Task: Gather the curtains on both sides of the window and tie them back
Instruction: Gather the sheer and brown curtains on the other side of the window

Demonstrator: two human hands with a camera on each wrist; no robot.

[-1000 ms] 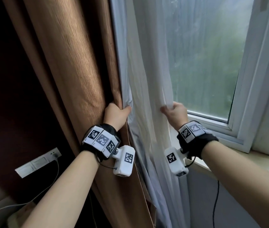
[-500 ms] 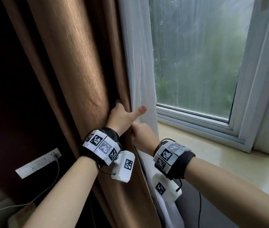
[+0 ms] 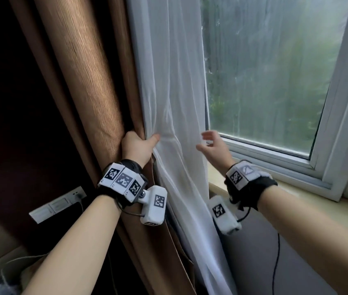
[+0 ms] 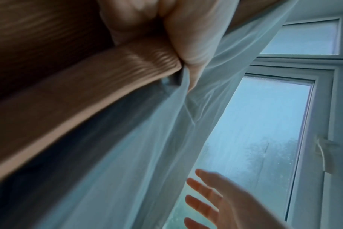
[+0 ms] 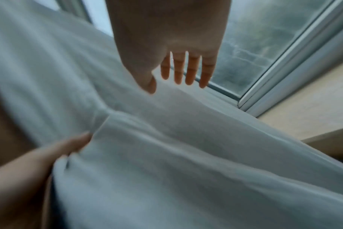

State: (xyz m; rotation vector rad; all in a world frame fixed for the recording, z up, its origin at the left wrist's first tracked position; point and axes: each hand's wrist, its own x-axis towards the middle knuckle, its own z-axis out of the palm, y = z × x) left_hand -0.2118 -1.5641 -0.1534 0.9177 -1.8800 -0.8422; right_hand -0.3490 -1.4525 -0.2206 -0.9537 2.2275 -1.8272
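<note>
Brown curtain (image 3: 88, 86) hangs at left of the window, bunched into vertical folds; white sheer curtain (image 3: 173, 92) hangs just right of it, touching along the edge, partly gathered and covering the left strip of the glass. Sheer creases converge at the grip point and fan out below it toward the near side.

Left hand (image 3: 138, 145) is clamped on both fabrics at the seam: fingers wrapped round the brown curtain's edge, thumb pressing the sheer against it. Left wrist view shows the same, brown folds (image 4: 88, 86) and sheer (image 4: 147, 147) pinched in the left hand (image 4: 182, 38).

Right hand (image 3: 212, 147) is open, fingers spread and relaxed, holding nothing, just beside the sheer's right edge in front of the lower window frame. Whether fingertips touch the cloth, cannot tell. Right wrist view: the right hand (image 5: 166, 40) has straight fingers (image 5: 190, 69) against the glass, sheer (image 5: 186, 147) below it, left hand's thumb (image 5: 68, 145) on the cloth at lower left. Hands are apart, sheer between them.

Window (image 3: 275, 71) at right, glass misted, green blur outside, white frame. Pale windowsill (image 3: 317, 201) runs along near right. Wall socket panel (image 3: 58, 204) at lower left on a dark wall, cable plugged in. Wrist bands with printed markers on both forearms.
</note>
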